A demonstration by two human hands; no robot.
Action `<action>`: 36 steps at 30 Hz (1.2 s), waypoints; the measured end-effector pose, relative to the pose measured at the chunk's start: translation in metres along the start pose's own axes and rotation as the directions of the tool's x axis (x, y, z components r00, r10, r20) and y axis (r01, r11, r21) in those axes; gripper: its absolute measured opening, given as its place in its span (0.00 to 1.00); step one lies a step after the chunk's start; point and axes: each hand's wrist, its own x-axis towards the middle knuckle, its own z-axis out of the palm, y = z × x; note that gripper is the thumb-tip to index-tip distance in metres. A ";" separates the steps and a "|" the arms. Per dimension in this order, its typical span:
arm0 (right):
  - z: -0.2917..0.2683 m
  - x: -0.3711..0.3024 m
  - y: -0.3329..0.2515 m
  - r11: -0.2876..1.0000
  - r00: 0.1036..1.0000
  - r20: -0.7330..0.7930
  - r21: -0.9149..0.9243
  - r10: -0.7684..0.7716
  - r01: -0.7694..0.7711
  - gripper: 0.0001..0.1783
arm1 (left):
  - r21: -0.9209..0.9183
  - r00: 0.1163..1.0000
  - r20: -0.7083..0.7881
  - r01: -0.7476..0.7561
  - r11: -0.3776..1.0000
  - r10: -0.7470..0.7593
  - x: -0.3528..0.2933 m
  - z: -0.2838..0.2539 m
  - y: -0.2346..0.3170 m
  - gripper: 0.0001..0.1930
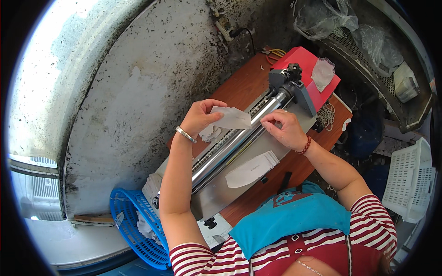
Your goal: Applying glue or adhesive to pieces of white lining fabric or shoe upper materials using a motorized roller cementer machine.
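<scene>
A flat white cut piece with a pointed end (234, 118), perhaps paper or cloth, is pinched between the thumb and fingers of my left hand (202, 117). It hangs above the long steel roller (230, 146) of a machine with a red end housing. My right hand (286, 130) is just past the piece's right corner, thumb and fingertips pressed together; whether anything is between them is too small to see. A stack of similar white pieces (251, 170) lies on the machine's steel plate (214, 198). Other loose white pieces (211, 134) lie behind the roller, partly hidden by my left hand.
The machine's red housing (301, 62) stands at the far right of a brown wooden table (244, 78). A blue plastic basket (133, 239) with white pieces sits at lower left, a white basket (405, 179) at right. A stained wall (138, 92) rises behind.
</scene>
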 end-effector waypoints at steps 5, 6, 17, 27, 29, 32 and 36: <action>-0.004 -0.016 0.002 1.000 0.999 0.051 0.027 -0.007 0.006 0.05 | 0.258 0.967 -0.252 0.026 0.966 0.042 0.025 -0.033 -0.026 0.08; -0.005 -0.019 0.005 0.997 0.995 0.065 -0.002 -0.074 0.075 0.05 | 0.325 0.936 -0.343 0.043 0.945 0.076 0.029 -0.042 -0.032 0.08; 0.002 -0.060 0.014 0.978 0.980 0.075 -0.088 -0.183 0.189 0.08 | 0.846 0.958 -0.287 0.253 0.469 0.002 0.056 -0.044 -0.153 0.15; 0.010 -0.054 -0.003 0.841 0.835 0.442 -0.266 -0.328 0.471 0.18 | 0.718 0.903 -0.254 0.415 0.558 -0.346 0.056 -0.040 -0.146 0.21; 0.012 -0.054 -0.004 0.820 0.809 0.474 -0.267 -0.346 0.507 0.18 | 0.730 0.918 -0.229 0.381 0.567 -0.323 0.052 -0.041 -0.153 0.20; 0.011 -0.053 -0.008 0.756 0.750 0.534 -0.279 -0.391 0.593 0.17 | 0.737 0.909 -0.244 0.400 0.545 -0.338 0.051 -0.037 -0.148 0.19; 0.019 -0.056 0.002 0.744 0.717 0.557 -0.242 -0.420 0.623 0.14 | 0.761 0.930 -0.251 0.362 0.539 -0.270 0.055 -0.046 -0.158 0.18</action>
